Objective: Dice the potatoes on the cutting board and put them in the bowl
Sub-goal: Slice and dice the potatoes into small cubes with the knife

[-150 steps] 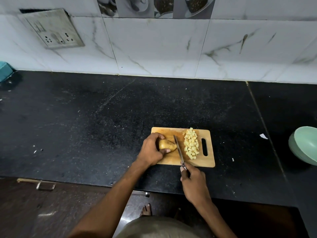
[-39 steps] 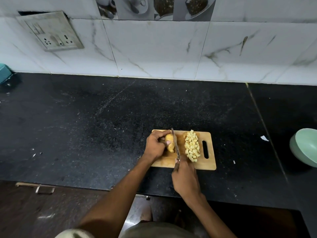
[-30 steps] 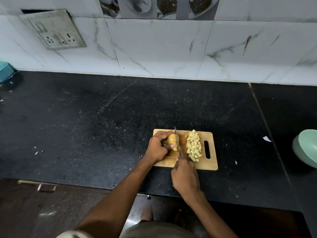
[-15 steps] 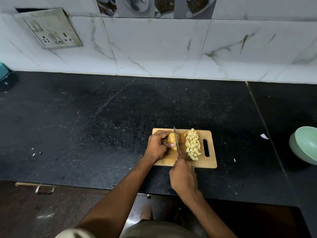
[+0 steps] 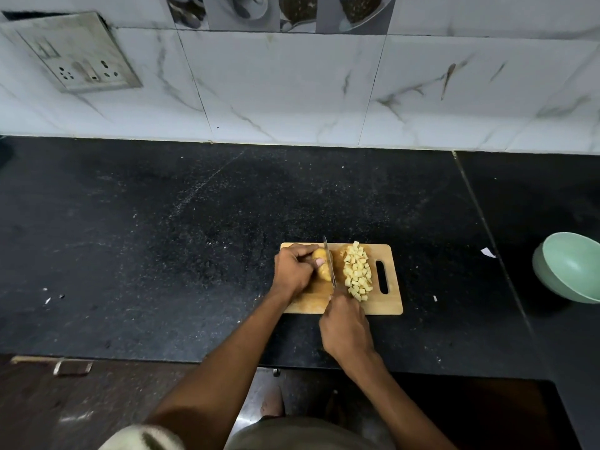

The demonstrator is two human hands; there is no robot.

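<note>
2 hands [image 5: 293, 271] on board [image 5: 394, 303]: potato [image 5: 321, 266] w/ knife [image 5: 329, 261].

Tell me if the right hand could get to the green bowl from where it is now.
Probably yes. The right hand grips the knife at the cutting board; the green bowl sits off to its right on bare black counter, nothing between. The hand is occupied, though, and the stretch looks long.

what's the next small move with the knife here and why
Probably press the knife down through the potato. The left hand grips the potato on the board, the right hand holds the blade against its cut end, and much remains uncut.
</note>
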